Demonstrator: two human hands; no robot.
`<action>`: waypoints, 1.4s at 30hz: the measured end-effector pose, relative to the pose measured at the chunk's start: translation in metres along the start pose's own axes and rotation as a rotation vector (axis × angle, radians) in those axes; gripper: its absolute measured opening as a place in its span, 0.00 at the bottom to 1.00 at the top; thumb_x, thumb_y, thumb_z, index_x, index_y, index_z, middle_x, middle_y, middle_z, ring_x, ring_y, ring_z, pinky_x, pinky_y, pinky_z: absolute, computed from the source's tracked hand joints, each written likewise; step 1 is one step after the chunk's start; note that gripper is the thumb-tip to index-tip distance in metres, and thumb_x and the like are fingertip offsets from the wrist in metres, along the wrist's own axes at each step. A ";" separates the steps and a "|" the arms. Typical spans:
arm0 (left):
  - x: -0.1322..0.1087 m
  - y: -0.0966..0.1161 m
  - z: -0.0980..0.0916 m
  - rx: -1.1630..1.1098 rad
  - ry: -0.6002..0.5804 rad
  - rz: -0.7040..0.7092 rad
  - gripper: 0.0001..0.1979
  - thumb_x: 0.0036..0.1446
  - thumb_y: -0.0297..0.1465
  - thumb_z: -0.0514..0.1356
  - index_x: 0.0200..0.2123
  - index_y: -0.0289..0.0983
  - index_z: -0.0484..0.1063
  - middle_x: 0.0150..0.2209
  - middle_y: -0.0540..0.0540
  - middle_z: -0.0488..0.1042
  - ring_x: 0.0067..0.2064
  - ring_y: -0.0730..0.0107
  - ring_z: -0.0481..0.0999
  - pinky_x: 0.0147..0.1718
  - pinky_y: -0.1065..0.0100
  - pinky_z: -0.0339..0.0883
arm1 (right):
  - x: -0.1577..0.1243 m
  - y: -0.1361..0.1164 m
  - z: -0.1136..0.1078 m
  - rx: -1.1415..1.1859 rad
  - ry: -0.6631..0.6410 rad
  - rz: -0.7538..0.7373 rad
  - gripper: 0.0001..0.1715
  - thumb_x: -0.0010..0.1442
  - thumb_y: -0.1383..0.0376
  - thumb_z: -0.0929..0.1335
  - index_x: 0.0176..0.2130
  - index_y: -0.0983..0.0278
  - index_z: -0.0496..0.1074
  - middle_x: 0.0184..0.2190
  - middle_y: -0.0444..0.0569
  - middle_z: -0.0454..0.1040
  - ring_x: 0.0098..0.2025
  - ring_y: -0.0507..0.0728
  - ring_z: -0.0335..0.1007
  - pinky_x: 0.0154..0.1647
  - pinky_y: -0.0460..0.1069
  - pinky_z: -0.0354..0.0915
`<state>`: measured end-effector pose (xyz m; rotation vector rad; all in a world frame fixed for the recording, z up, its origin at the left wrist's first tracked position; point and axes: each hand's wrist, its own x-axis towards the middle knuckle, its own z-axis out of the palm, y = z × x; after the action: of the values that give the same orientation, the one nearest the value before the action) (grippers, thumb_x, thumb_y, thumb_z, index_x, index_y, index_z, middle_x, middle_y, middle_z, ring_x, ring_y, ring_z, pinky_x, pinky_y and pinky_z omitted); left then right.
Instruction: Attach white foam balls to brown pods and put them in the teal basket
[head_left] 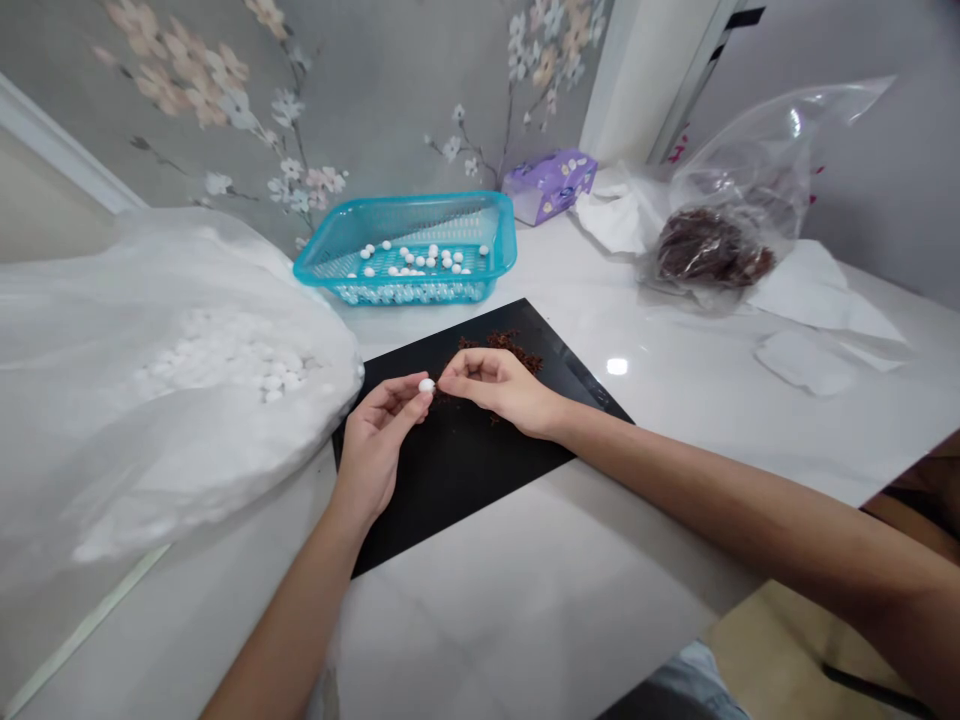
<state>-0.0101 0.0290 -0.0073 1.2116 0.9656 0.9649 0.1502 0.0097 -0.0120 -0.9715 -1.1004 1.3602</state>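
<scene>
Between the thumb and fingers of my left hand (371, 445) is a small white ball (427, 385). My right hand (514, 392) is closed in a pinch right beside the ball's right side; whatever its fingertips hold is too small to make out. Both hands are over a black mat (450, 490) on the white table. A loose heap of small reddish-brown bits (517, 348) lies on the mat behind my right hand, with a few scattered crumbs nearer.
A turquoise plastic basket (405, 208) with many white balls stands behind the mat. At left bulges a big translucent bag (187, 450) of white balls. A purple tissue pack (551, 187), white tissues (806, 362) and a transparent bag (716, 245) of brown material lie at the back right.
</scene>
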 end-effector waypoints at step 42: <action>0.000 0.001 -0.001 -0.048 0.005 -0.015 0.09 0.42 0.29 0.68 0.31 0.40 0.78 0.32 0.50 0.77 0.35 0.76 0.72 0.38 0.74 0.65 | -0.003 -0.001 -0.001 -0.051 -0.056 -0.007 0.19 0.45 0.55 0.72 0.27 0.67 0.66 0.20 0.37 0.61 0.20 0.44 0.52 0.20 0.43 0.48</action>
<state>-0.0112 0.0293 -0.0068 1.1604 0.9496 0.9746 0.1518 0.0072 -0.0110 -0.9708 -1.1848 1.3663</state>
